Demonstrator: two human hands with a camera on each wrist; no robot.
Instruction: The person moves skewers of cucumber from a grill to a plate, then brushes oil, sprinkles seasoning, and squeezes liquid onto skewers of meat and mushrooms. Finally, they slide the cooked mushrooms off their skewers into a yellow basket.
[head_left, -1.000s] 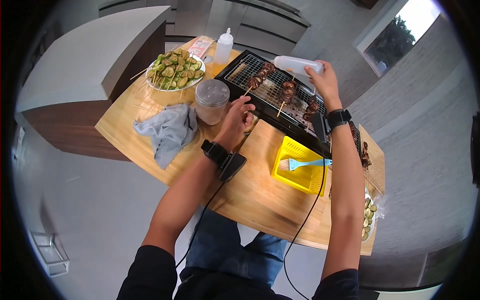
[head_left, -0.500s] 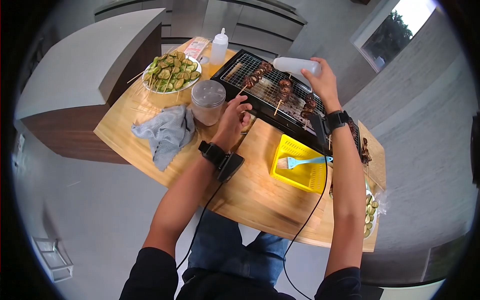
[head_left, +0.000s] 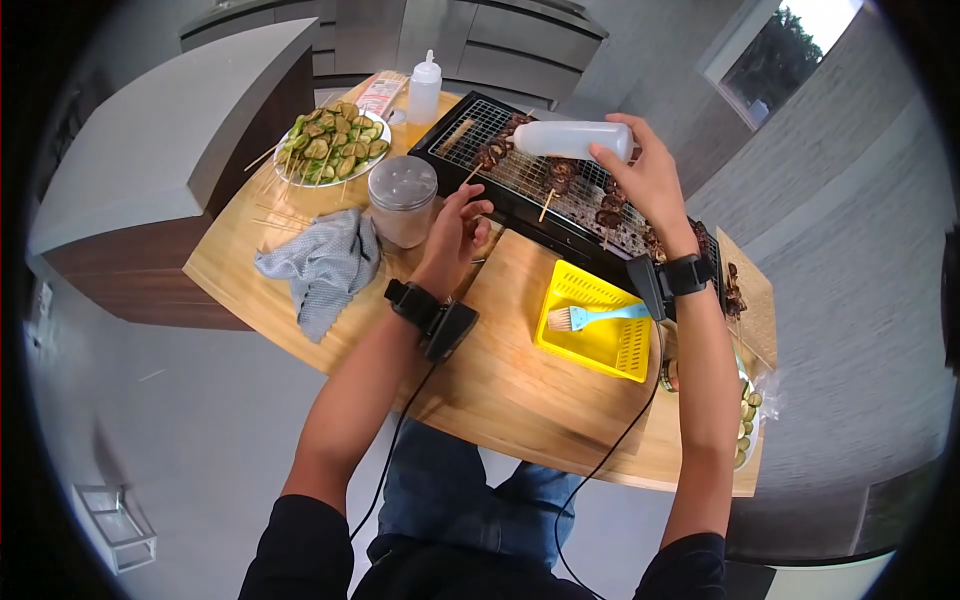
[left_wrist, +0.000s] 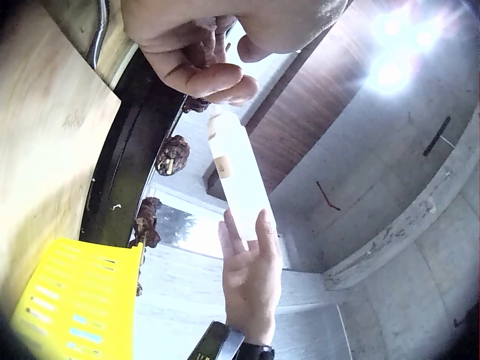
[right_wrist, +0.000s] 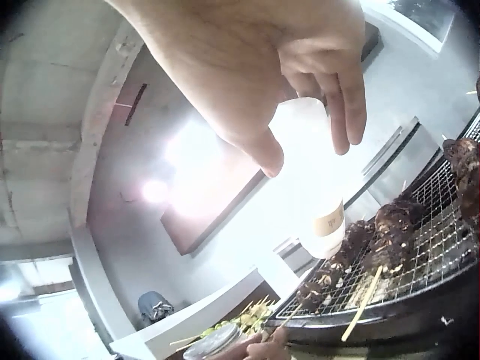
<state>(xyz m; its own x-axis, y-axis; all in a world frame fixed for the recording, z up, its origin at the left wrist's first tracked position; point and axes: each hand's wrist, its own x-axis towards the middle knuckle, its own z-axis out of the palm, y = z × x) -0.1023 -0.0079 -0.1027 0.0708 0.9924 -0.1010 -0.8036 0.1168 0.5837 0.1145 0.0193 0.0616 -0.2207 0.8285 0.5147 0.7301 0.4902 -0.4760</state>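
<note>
My right hand (head_left: 655, 185) grips the base end of a translucent white squeeze bottle (head_left: 570, 140), held sideways over the black grill (head_left: 560, 232). The nozzle points left, above the leftmost meat skewer (head_left: 490, 155); in the right wrist view the bottle (right_wrist: 315, 187) slants down towards the grate. More browned meat skewers (head_left: 560, 178) lie on the wire mesh, their sticks over the front edge. My left hand (head_left: 455, 235) hovers between jar and grill, fingers loosely bent, fingertips close to the leftmost skewer's stick. The thumb stands apart from the fingers in the left wrist view.
Left of the grill stand a lidded jar (head_left: 402, 190), a grey cloth (head_left: 325, 265), a plate of skewered green slices (head_left: 335, 145) and another squeeze bottle (head_left: 424, 92). In front are a wooden board (head_left: 500, 305) and a yellow basket (head_left: 545, 345) with a blue brush (head_left: 600, 316).
The right hand has brought the squeeze bottle left and nearer to me, its nozzle now over the leftmost skewer. The left hand stays almost in place. The head view has shifted slightly.
</note>
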